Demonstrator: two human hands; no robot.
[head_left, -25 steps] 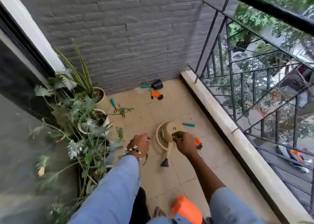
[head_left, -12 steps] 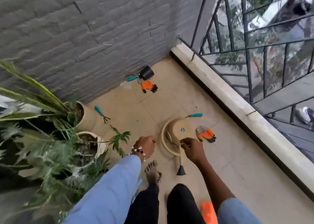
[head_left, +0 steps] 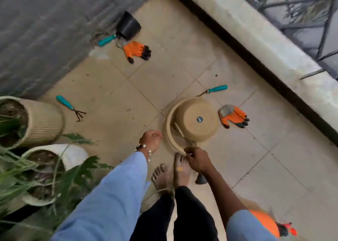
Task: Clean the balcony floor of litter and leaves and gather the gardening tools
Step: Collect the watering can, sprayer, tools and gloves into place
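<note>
The person has stepped closer, so the tipped pot (head_left: 193, 120) now lies just by the feet. The right hand (head_left: 198, 161) holds a thin tool; the left hand (head_left: 151, 140) is curled, holding nothing I can see. Tools and gloves (head_left: 234, 116) still lie scattered

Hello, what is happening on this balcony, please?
A person bends over the tiled floor. The right hand pinches something thin beside an overturned tan pot; what it is I cannot tell. The left hand is curled, seemingly empty. Two orange gloves, a hand rake and two other teal-handled tools lie ungathered.
</note>
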